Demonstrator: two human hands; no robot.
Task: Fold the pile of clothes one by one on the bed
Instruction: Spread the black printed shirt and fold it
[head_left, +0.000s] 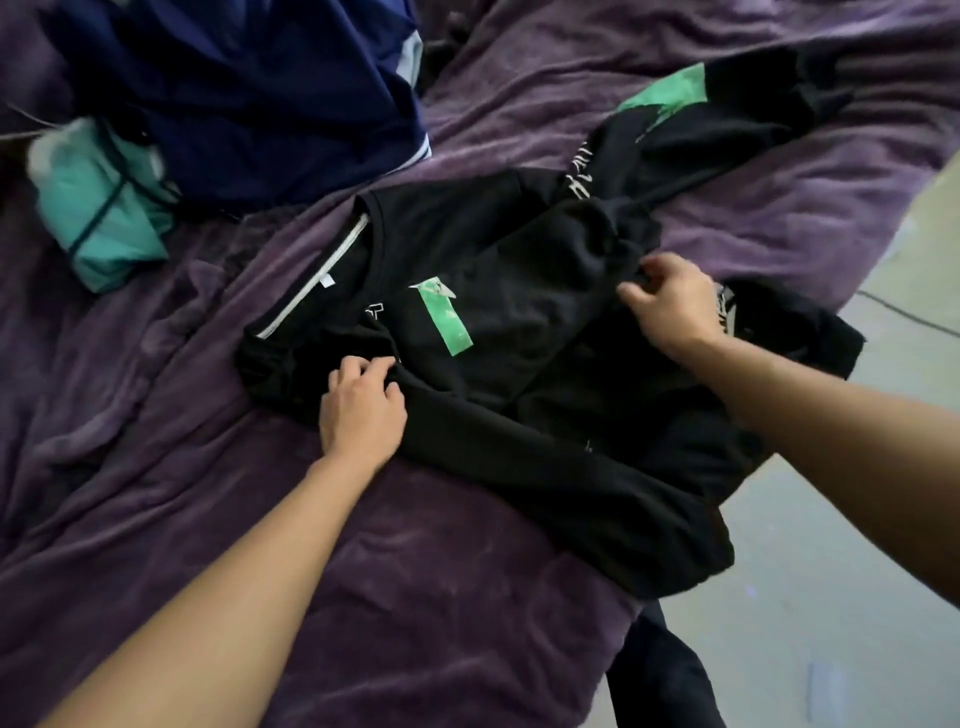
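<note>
A black long-sleeved shirt with green patches and white lettering lies spread on the purple bed cover, its collar toward the left. One sleeve stretches to the upper right. My left hand rests on the shirt's near shoulder edge, fingers curled into the cloth. My right hand pinches a bunched fold of the black fabric at the shirt's right side. The shirt's lower part hangs over the bed's right edge.
A navy garment lies crumpled at the top left. Beside it sits a folded teal garment. A grey floor shows past the bed's right edge, with a dark cloth below the edge.
</note>
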